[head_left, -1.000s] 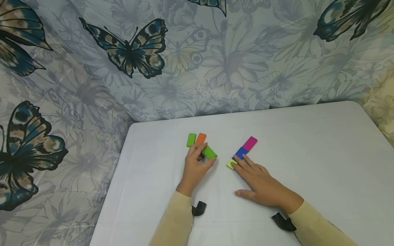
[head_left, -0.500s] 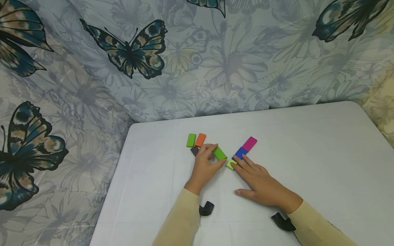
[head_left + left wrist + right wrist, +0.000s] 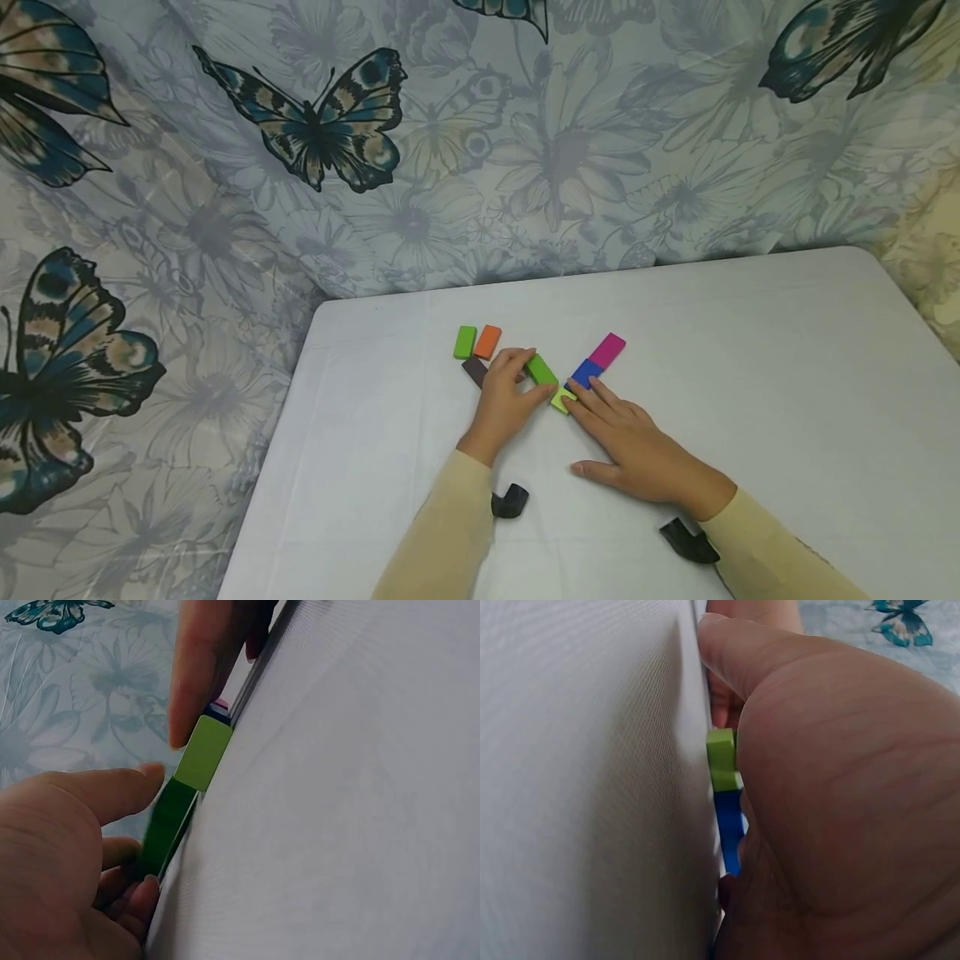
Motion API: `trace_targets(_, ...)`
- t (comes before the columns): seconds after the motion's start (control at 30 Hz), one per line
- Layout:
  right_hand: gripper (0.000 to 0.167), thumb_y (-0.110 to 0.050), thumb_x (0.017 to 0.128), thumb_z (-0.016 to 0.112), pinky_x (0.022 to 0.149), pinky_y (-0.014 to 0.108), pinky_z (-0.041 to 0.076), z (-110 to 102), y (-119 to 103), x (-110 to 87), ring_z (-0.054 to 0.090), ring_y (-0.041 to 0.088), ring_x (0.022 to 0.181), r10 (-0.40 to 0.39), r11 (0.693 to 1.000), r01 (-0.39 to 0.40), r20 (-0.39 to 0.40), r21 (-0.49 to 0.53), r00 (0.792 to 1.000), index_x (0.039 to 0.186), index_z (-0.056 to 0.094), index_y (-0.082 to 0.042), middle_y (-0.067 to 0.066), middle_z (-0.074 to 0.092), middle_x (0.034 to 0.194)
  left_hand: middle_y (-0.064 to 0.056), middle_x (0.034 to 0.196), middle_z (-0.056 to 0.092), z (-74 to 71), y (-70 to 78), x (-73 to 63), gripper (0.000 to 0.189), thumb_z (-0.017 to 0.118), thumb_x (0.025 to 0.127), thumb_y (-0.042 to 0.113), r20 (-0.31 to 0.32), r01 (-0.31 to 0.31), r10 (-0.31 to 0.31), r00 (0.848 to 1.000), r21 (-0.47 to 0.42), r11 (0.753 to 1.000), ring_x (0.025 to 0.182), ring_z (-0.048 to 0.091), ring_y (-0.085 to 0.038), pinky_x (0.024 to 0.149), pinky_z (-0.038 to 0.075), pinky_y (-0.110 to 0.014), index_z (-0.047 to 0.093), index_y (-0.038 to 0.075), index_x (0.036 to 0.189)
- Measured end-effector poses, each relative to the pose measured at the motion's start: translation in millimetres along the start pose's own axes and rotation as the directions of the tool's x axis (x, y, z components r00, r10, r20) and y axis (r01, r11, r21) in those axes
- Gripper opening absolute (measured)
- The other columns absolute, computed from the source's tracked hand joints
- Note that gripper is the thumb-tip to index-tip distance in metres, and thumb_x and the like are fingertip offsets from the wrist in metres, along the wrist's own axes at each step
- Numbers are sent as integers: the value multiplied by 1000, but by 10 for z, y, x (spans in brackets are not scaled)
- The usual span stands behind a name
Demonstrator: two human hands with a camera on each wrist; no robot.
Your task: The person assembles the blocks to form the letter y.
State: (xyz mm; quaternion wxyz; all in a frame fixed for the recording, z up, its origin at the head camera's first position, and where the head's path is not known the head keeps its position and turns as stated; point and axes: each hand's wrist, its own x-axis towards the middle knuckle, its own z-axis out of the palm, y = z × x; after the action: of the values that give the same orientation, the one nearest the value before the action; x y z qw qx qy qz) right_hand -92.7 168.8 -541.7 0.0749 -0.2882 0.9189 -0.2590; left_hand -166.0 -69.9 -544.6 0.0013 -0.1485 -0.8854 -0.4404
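Currently, left hand [image 3: 510, 407] pinches green rectangular block [image 3: 541, 370] low by white surface [image 3: 375, 417], end apparently touching lime rectangular block [image 3: 562, 402]; right hand [image 3: 633, 446], spread, rests on lime block; best slid flat, edges squared, right-hand pressure even.

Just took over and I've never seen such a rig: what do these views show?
No machine: a person works bare-handed at a white table. One view looks down from the head; each wrist view watches that hand. The left hand pinches a green block, one end at the lime block. The right hand touches that and a blue block; a pink block ends the row. Near the left hand lie a second green block, an orange block and a dark block.
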Motion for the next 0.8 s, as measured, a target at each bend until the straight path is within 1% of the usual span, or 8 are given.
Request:
trace_targets(0.1,92,-58,101,72,120,71,24,-3,-2,0,6,38,165,-1,1000,1,-2,2,1000,173,34,-15,5,16,181,-7,147,58,-10,-10,12,61,83,98,18,29,7,-7,1000,5,1000,124,56,-18,103,51,-28,61,3,153)
trace_targets(0.17,92,-59,101,72,120,71,24,-4,-1,0,6,37,165,-4,1000,4,-3,3,1000,173,34,-16,5,15,181,-6,151,56,-22,-21,10,63,79,97,10,52,18,-17,998,-3,1000,129,53,-17,106,50,-29,58,5,156)
trace_targets(0.23,92,-59,101,72,120,71,24,-4,1,-1,6,37,165,-5,1000,5,-5,5,1000,173,34,-16,5,15,181,-5,154,53,-34,-21,3,68,74,93,3,71,30,-28,997,-16,999,133,51,-16,108,48,-28,56,6,158)
trace_targets(0.33,92,-59,101,72,120,70,24,-2,3,0,6,37,165,-7,1000,7,-5,3,1000,173,34,-15,5,15,181,-5,156,52,-44,-15,-5,71,71,90,-4,79,31,-29,996,-25,999,137,49,-17,110,47,-29,55,6,159)
trace_targets(0.57,93,-58,101,73,120,70,24,-8,2,1,7,38,165,-8,1000,8,-3,1,1000,173,34,-15,6,16,181,-3,157,54,-39,-7,-11,67,70,92,-5,59,6,-4,998,-34,999,132,53,-17,108,49,-33,56,7,157)
trace_targets(0.7,93,-59,101,73,120,70,24,-11,-1,2,6,37,165,-3,1000,3,3,0,1000,173,33,-15,5,15,181,-3,156,55,-30,-13,-10,65,71,94,-4,57,-3,5,998,-37,999,134,52,-17,108,49,-32,57,6,156)
trace_targets(0.8,94,-58,100,74,120,70,24,-12,-3,2,6,37,165,-2,1000,2,6,1,1000,173,33,-15,5,15,181,-3,156,56,-29,-8,-13,64,71,94,-3,58,0,2,998,-33,999,134,53,-17,109,48,-32,57,7,156)
